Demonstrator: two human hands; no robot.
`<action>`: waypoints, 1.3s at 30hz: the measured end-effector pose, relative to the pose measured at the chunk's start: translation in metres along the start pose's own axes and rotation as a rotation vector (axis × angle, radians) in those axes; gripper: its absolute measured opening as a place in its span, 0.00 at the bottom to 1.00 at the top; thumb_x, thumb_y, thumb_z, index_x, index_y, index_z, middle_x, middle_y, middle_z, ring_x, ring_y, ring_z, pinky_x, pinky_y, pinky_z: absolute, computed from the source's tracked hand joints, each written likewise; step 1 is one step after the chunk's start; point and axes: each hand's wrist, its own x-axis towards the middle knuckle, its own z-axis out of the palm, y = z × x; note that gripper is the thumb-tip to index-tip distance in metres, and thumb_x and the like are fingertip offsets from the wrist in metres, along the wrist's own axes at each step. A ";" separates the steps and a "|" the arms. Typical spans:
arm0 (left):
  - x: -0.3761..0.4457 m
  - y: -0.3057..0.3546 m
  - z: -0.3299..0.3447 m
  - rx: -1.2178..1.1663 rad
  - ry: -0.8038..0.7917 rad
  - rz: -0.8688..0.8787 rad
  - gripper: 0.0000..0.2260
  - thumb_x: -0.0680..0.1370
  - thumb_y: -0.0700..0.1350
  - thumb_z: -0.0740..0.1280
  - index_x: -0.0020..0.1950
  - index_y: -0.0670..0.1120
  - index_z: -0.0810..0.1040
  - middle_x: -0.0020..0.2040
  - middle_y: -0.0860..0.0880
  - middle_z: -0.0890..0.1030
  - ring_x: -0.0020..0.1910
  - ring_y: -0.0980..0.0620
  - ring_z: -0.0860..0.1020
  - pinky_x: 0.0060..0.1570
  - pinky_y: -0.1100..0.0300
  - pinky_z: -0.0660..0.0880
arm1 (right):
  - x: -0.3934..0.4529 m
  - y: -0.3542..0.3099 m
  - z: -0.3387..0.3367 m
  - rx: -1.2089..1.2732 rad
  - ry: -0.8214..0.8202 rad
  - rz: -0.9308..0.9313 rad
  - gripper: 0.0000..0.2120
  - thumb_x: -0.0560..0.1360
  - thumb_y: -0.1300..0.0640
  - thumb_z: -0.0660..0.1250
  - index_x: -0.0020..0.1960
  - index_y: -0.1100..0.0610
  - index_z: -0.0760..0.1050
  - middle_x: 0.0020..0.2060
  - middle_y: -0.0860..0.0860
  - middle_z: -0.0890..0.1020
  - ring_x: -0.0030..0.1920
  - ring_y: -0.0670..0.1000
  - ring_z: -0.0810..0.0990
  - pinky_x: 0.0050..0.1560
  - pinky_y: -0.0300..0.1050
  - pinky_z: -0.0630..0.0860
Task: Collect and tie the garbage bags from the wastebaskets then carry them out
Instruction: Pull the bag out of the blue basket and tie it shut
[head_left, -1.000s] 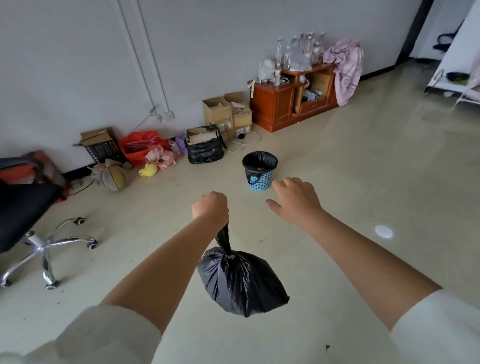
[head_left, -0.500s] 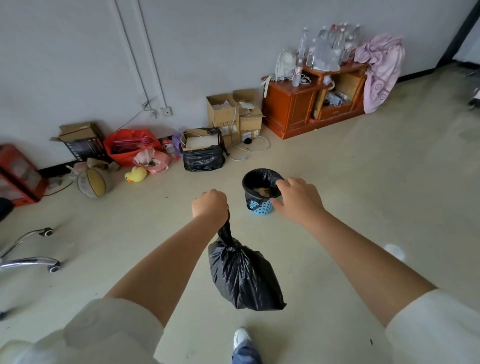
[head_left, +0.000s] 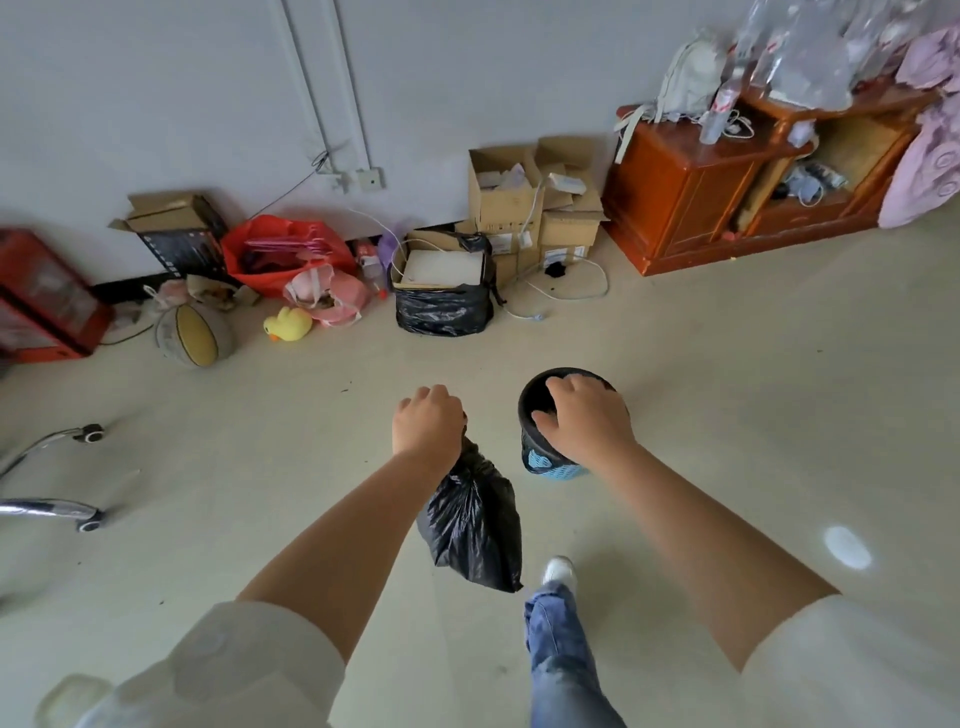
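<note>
My left hand grips the knotted neck of a tied black garbage bag, which hangs below it above the floor. A small blue wastebasket lined with a black bag stands on the floor just right of it. My right hand hovers over the basket's opening with fingers spread and slightly bent, covering most of the rim; whether it touches the liner I cannot tell. Another black bag holding a box sits by the wall.
Cardboard boxes, a red bag, a ball and a yellow duck line the wall. A wooden cabinet stands at the right. Chair legs with casters lie at the left. My foot steps forward.
I have walked up to the wastebasket, which now sits right under my right hand. The hand moved from beside the rim to over the opening. The held bag swings closer to my leg.
</note>
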 end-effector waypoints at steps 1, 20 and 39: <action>0.023 -0.001 0.008 -0.002 -0.015 -0.021 0.12 0.81 0.42 0.57 0.58 0.40 0.76 0.57 0.45 0.76 0.59 0.46 0.72 0.57 0.56 0.68 | 0.024 0.009 0.009 0.003 -0.020 -0.019 0.19 0.77 0.47 0.56 0.59 0.60 0.69 0.56 0.56 0.76 0.57 0.58 0.74 0.51 0.50 0.72; 0.332 -0.016 0.309 0.022 -0.444 -0.180 0.12 0.76 0.34 0.59 0.58 0.39 0.75 0.59 0.43 0.76 0.60 0.45 0.72 0.58 0.55 0.68 | 0.289 0.114 0.317 0.022 -0.454 -0.066 0.16 0.78 0.52 0.55 0.58 0.62 0.69 0.55 0.58 0.76 0.56 0.59 0.74 0.46 0.49 0.67; 0.348 0.146 0.323 -0.156 -0.325 -0.188 0.15 0.80 0.48 0.56 0.63 0.43 0.70 0.61 0.45 0.73 0.62 0.45 0.71 0.60 0.53 0.68 | 0.302 0.258 0.300 -0.003 -0.504 -0.035 0.18 0.78 0.54 0.57 0.64 0.62 0.68 0.59 0.59 0.75 0.60 0.60 0.71 0.52 0.52 0.73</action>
